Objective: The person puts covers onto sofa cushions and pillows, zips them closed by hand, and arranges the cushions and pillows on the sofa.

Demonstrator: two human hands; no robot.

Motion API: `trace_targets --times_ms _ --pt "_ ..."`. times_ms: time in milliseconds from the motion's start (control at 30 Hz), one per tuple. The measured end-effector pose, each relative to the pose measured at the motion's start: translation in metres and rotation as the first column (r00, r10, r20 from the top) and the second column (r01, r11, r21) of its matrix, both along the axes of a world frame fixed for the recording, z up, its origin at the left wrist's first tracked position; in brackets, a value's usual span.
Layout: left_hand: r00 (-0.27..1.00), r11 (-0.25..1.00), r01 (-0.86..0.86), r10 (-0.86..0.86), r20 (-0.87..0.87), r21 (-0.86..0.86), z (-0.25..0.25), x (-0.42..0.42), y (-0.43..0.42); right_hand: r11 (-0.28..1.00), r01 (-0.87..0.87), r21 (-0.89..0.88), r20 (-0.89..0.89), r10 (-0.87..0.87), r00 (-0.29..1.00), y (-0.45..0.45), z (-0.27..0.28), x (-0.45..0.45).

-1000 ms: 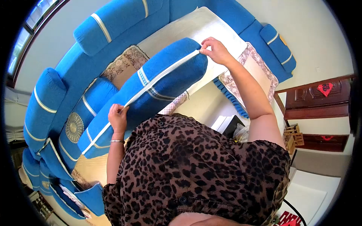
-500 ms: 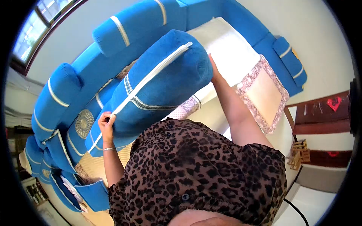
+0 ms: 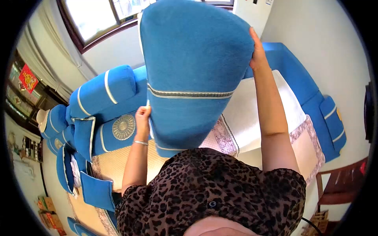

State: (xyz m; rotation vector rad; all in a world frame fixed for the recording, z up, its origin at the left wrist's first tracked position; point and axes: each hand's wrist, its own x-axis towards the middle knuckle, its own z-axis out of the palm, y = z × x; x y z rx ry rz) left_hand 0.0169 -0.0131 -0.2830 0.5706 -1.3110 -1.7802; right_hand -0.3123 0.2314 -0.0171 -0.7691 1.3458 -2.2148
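Note:
A big blue sofa cushion (image 3: 193, 59) stands tilted up in front of me, with a patterned band across its face. My left hand (image 3: 142, 120) is closed on its lower left edge, at the white trim. High on the right side, my right hand (image 3: 258, 51) presses against the cushion, thumb up along the edge and the other fingers hidden behind it. Behind the cushion runs the blue sofa (image 3: 307, 82), with a white cover (image 3: 252, 118) on its seat.
To the left are a back cushion (image 3: 104, 92), a round silver motif (image 3: 123, 127) on the seat, and throw pillows (image 3: 97, 193). A mat with a flowered border (image 3: 315, 137) lies at right, near a dark wooden chair (image 3: 342, 183). A window (image 3: 94, 19) is behind.
The cushion has been raised and turned more upright, so its zipper now faces left and the broad face shows. Both hands moved with it, and my view has swung left.

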Motion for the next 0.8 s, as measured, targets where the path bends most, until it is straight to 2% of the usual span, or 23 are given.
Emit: trace_targets --times_ms 33,67,167,200,233,300,333,367,433,500,600,633,667,733,767,800 --pt "0.999 0.999 -0.036 0.035 0.029 0.025 -0.018 -0.004 0.002 0.999 0.003 0.051 -0.035 -0.002 0.999 -0.008 0.004 0.003" --pt "0.999 0.993 -0.037 0.040 -0.028 0.109 -0.028 -0.006 0.003 1.000 0.002 0.021 -0.014 -0.002 1.000 -0.015 0.002 0.005" --pt "0.980 0.984 -0.174 0.171 0.102 0.026 0.005 -0.005 0.009 1.000 -0.015 -0.016 0.025 0.016 1.000 -0.030 -0.006 0.004" --pt "0.972 0.978 -0.198 0.203 0.115 -0.061 0.018 -0.008 0.003 0.999 -0.036 0.001 0.015 0.036 0.999 -0.034 -0.003 0.005" --pt "0.972 0.974 -0.159 0.184 0.149 -0.162 0.042 -0.009 -0.005 0.998 -0.055 0.016 0.011 0.055 0.998 -0.036 -0.001 0.007" --pt "0.986 0.918 -0.148 0.165 0.017 -0.369 0.121 -0.017 -0.005 0.997 -0.055 0.050 -0.059 0.058 0.997 -0.047 0.008 0.020" --pt "0.985 0.840 -0.161 0.171 -0.027 -0.519 0.152 -0.023 -0.016 0.996 -0.055 0.070 -0.093 0.062 0.994 -0.054 0.009 0.024" --pt "0.992 0.848 -0.127 0.095 -0.088 -0.515 0.191 -0.029 -0.016 0.996 -0.057 0.073 -0.128 0.066 0.990 -0.063 0.006 0.022" --pt "0.974 0.833 -0.193 0.100 -0.202 -0.519 0.239 -0.043 -0.039 0.994 -0.066 0.082 -0.198 0.081 0.977 -0.083 0.000 0.018" --pt "0.996 0.780 -0.094 0.073 -0.059 -0.619 0.268 -0.046 -0.068 0.992 -0.070 0.103 -0.165 0.087 0.982 -0.092 0.003 0.031" --pt "0.997 0.862 -0.074 0.076 -0.017 -0.501 0.259 -0.055 -0.117 0.982 -0.180 0.064 -0.144 0.187 0.972 -0.104 -0.001 0.036" --pt "0.997 0.898 -0.070 0.051 -0.056 -0.434 0.259 -0.056 -0.122 0.973 -0.229 0.036 -0.144 0.231 0.962 -0.107 -0.003 0.030" --pt "0.995 0.928 -0.063 0.028 -0.100 -0.368 0.258 -0.058 -0.126 0.866 -0.464 -0.186 0.122 0.489 0.864 -0.112 -0.008 0.012" --pt "0.989 0.980 -0.012 -0.018 -0.148 -0.199 0.262 -0.057 -0.114 0.949 -0.306 -0.073 -0.034 0.305 0.952 -0.109 -0.010 0.032" --pt "0.993 0.976 0.052 -0.072 -0.090 -0.213 0.264 -0.052 -0.114 0.976 -0.217 -0.024 -0.119 0.212 0.970 -0.107 -0.014 0.043" --pt "0.991 0.967 0.116 -0.127 -0.034 -0.225 0.267 -0.047 -0.115 0.978 -0.208 -0.008 -0.099 0.206 0.974 -0.105 -0.019 0.050"
